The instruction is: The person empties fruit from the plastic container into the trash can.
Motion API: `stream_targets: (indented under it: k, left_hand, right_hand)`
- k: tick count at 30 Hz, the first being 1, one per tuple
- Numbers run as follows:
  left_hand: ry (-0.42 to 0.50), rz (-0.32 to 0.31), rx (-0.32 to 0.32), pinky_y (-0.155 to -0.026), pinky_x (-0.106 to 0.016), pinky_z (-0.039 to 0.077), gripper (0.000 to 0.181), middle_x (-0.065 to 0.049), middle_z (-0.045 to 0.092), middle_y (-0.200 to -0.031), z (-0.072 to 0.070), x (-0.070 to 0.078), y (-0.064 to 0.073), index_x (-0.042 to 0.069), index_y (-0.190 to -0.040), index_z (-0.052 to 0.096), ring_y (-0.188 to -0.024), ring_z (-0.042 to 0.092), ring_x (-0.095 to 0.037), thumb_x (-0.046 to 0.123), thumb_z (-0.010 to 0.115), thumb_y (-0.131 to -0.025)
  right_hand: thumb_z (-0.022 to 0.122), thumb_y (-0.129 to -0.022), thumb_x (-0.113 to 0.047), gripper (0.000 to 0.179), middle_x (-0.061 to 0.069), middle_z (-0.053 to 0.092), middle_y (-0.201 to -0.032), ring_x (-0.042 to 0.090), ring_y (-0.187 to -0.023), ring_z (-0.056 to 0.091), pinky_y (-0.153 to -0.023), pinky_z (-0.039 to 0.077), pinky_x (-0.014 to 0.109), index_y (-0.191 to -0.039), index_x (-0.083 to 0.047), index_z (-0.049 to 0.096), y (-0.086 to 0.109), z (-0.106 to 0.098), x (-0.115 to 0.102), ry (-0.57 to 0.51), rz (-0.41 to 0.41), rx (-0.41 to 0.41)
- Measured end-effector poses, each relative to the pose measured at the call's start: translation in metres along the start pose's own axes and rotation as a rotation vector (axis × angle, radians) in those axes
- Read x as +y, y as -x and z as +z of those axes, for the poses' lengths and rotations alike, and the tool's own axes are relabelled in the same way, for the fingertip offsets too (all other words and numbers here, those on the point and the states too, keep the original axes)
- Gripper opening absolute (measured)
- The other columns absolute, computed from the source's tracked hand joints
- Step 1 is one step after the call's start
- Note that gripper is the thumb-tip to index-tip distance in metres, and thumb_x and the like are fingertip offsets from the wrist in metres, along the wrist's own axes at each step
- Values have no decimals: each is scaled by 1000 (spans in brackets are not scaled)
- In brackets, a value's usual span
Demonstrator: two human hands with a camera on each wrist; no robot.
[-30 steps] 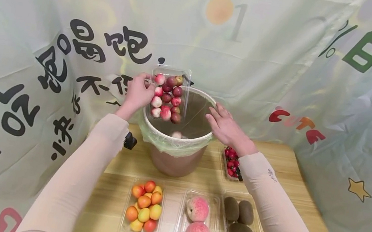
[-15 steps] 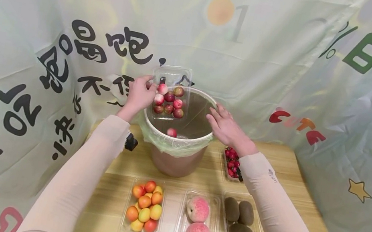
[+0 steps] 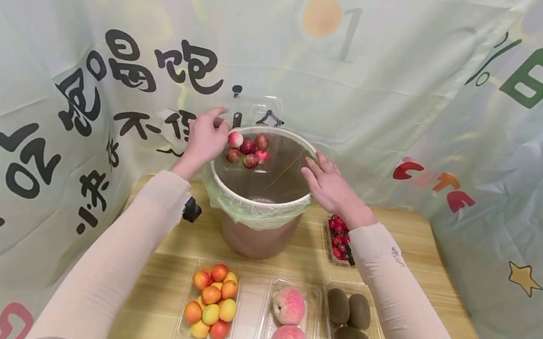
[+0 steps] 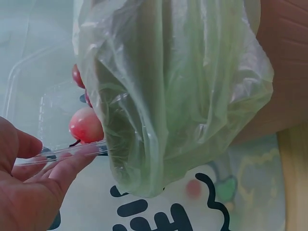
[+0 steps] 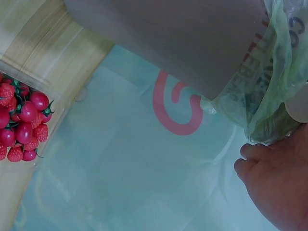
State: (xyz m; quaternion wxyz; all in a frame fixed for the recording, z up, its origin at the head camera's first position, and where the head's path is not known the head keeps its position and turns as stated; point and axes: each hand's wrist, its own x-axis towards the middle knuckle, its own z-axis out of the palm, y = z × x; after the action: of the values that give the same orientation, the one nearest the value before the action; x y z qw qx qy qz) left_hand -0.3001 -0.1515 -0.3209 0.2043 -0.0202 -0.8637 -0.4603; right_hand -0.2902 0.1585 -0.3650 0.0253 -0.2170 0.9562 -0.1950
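Observation:
My left hand (image 3: 204, 138) pinches the side edge of a clear plastic tray (image 3: 254, 107), tilted over the bin (image 3: 260, 239) at its back left. Several small red and pinkish-white fruits (image 3: 247, 147) sit in the tray's lower half. In the left wrist view, thumb and fingers lie on either side of the tray's edge (image 4: 72, 153), with one pale red fruit (image 4: 87, 126) beside the bag. A thin green bag (image 3: 264, 217) lines the bin and folds over its white rim. At the right of that rim rests my right hand (image 3: 332, 188), fingers extended and holding nothing.
On the wooden table (image 3: 160, 300) in front of the bin stand clear trays of orange-yellow fruit (image 3: 210, 302), two peaches (image 3: 290, 326) and brown kiwis (image 3: 352, 324). Under my right forearm is a box of red cherry tomatoes (image 3: 338, 236). Printed cloth (image 3: 395, 94) surrounds the table.
Fruits have slid out of the tray into the bin, leaving fewer in its lower part. The tray tips further, its low end rising slightly. My right hand has barely moved.

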Motion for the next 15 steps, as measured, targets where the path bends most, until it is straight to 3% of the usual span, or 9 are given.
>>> stream_targets:
  k: [15]
  left_hand:
    - [66, 22, 31, -113, -47, 49, 44, -19, 74, -129, -1, -2, 4, 11, -148, 61, -117, 73, -33, 17, 59, -105]
  right_hand:
    - [23, -113, -52, 69, 19, 7, -178, 41, -165, 6, -135, 7, 53, -167, -8, 30, 1, 0, 0, -23, 16, -7]
